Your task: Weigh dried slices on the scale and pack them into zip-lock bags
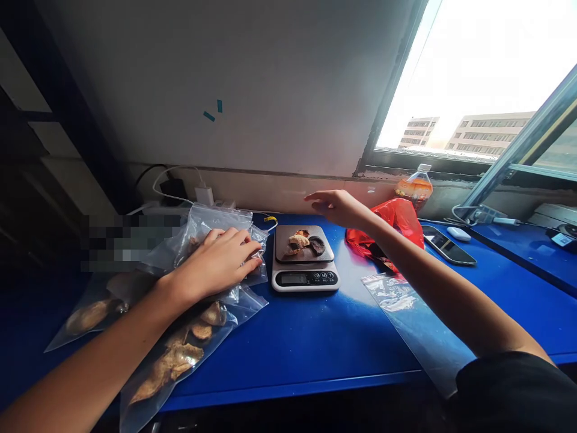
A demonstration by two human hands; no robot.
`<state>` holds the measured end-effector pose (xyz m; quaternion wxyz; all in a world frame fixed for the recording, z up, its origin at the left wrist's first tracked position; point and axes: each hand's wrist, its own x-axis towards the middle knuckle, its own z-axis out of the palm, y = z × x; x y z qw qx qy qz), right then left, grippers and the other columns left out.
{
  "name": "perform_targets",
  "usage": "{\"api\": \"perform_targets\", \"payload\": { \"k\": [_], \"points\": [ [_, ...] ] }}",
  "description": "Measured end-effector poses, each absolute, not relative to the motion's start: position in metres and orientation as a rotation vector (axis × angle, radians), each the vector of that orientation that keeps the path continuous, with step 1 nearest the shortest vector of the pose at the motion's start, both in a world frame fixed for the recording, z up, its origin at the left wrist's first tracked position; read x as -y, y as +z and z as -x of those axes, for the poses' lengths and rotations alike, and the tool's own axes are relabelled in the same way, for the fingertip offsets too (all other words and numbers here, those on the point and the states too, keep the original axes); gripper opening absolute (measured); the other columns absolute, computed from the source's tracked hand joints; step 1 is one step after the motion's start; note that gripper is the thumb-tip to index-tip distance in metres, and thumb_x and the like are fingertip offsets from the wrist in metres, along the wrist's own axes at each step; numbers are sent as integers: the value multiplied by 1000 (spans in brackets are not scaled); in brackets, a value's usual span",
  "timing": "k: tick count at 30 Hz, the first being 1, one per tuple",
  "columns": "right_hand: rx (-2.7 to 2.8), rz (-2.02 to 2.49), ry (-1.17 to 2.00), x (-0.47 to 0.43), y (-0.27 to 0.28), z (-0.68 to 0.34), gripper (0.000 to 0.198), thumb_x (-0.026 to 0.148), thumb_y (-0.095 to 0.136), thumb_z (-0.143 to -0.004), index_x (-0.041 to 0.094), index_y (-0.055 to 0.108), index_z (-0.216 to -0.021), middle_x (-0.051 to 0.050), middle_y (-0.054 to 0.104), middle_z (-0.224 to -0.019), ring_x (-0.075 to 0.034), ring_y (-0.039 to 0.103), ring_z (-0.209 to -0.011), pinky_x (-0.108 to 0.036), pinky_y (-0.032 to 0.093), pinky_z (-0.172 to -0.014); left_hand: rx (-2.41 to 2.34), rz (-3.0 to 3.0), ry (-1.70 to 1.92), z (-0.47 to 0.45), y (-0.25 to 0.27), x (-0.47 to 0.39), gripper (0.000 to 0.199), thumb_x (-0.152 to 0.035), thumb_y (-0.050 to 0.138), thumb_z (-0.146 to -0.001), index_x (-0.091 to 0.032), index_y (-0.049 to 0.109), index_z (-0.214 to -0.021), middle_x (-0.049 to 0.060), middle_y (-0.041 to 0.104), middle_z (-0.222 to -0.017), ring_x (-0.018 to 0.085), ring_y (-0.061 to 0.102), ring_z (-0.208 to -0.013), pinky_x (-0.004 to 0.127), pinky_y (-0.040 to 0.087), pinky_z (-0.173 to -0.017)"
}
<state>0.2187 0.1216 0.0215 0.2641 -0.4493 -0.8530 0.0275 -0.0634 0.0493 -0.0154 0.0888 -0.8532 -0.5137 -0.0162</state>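
My left hand lies flat, fingers slightly apart, on a pile of clear zip bags. The front bag holds pale brown dried slices, and similar pieces show in the bag at far left. To the right of that hand stands a small digital kitchen scale; its display cannot be read. Light dried pieces and a dark round one rest on its plate. Beyond the scale, to the right, my right hand hovers in the air with the index finger stretched out and nothing visible in it.
A red plastic bag sits under my right forearm, with a drink bottle behind it. A flat clear zip bag lies at the blue table's right front. A phone, white case and cables are farther right.
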Motion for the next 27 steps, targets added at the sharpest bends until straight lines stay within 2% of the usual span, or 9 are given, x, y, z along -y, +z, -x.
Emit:
{"api": "perform_targets", "payload": {
  "k": [6, 12, 15, 27],
  "points": [
    [2173, 1209, -56, -71, 6, -285, 33, 21, 52, -92, 17, 76, -116, -9, 79, -104, -18, 72, -79, -28, 54, -72, 1485, 2540, -112, 68, -22, -55, 40, -46, 43, -97, -27, 72, -117, 9, 69, -120, 33, 61, -114, 52, 39, -102],
    [2163, 1213, -118, -53, -17, -328, 27, 19, 49, -88, 19, 75, -83, -7, 76, -80, -17, 68, -68, -28, 51, -65, 1506, 2527, -153, 72, -25, -62, 44, -52, 42, -94, -30, 72, -118, 9, 69, -120, 35, 61, -113, 52, 39, -101],
    [2182, 1226, -178, -50, -19, -331, 25, 16, 48, -84, 19, 71, -76, -5, 73, -71, -16, 65, -63, -27, 47, -63, 1536, 2510, -141, 71, -24, -63, 48, -55, 42, -93, -30, 72, -121, 10, 69, -122, 36, 62, -113, 54, 39, -101],
    [2069, 1306, -502, -45, -30, -317, 22, 13, 48, -82, 20, 69, -78, -7, 75, -82, -19, 63, -72, -28, 36, -58, 1561, 2520, -106, 70, -20, -62, 49, -54, 39, -93, -31, 72, -120, 9, 70, -122, 37, 61, -114, 57, 39, -101]
  ]
}}
